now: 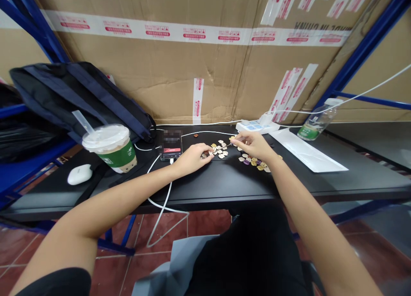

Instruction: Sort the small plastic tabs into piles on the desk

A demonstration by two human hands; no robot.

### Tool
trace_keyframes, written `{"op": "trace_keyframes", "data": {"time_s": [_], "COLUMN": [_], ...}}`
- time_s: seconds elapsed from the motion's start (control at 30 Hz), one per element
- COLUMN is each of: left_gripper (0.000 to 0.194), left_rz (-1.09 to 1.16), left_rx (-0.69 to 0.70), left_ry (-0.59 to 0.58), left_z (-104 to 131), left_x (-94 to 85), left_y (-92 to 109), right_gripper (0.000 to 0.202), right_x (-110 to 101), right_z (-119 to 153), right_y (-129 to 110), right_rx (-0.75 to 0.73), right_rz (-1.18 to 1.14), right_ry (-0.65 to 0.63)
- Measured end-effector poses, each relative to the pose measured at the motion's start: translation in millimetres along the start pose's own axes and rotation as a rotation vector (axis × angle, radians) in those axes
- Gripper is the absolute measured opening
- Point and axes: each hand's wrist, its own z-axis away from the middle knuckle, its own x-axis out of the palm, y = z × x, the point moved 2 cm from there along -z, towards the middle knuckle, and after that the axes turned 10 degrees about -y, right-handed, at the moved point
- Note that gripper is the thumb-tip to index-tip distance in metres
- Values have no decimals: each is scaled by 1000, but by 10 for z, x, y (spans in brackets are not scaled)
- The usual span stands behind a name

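Note:
My left hand (194, 159) is closed in a pinch on a small pale button-like piece, mostly hidden by the fingers. My right hand (253, 145) pinches a thin strand (224, 148), which reaches across toward my left fingertips. I cannot tell if it is a cord or a wire. Under and between the hands lies a pile of small cream button-like pieces (222, 154). Below my right hand spreads a second group of cream, yellow and purple pieces (253, 161). One reddish-brown piece (195, 136) lies apart, farther back on the black table (218, 184).
Left of my hands are a phone (171, 144) on a white cable (165, 201), a lidded drink cup (111, 148), a white earbud case (79, 174) and a backpack (93, 99). Behind and right are a power strip (257, 127), a white packet (308, 152) and a bottle (317, 120). Cardboard (160, 73) stands behind.

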Motion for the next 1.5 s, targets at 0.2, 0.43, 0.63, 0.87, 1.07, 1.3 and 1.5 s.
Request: {"op": "trace_keyframes", "data": {"time_s": [0.2, 0.43, 0.63, 0.87, 1.07, 1.3, 1.5], "left_gripper": [18, 19, 19, 11, 12, 13, 11], "left_rz": [-8, -7, 3, 100, 138, 158, 134], "left_rx": [5, 1, -6, -53, -47, -33, -27], "left_ry": [1, 0, -5, 6, 21, 11, -16], "left_z": [-2, -1, -2, 8, 10, 2, 12], "left_x": [1, -8, -14, -22, -16, -13, -16], "left_y": [-9, 2, 25, 13, -8, -3, 8], "right_gripper": [46, 43, 44, 43, 42, 41, 38], "right_x": [-5, -6, -9, -12, -14, -17, -2], "right_z": [3, 3, 3, 5, -1, -3, -4], "right_y": [-6, -7, -23, -2, 14, 47, 51], "right_rx": [19, 8, -2, 4, -9, -14, -26], "right_rz": [7, 7, -4, 19, -6, -50, -36], "right_ry": [0, -9, -1, 4, 9, 6, -16]}}
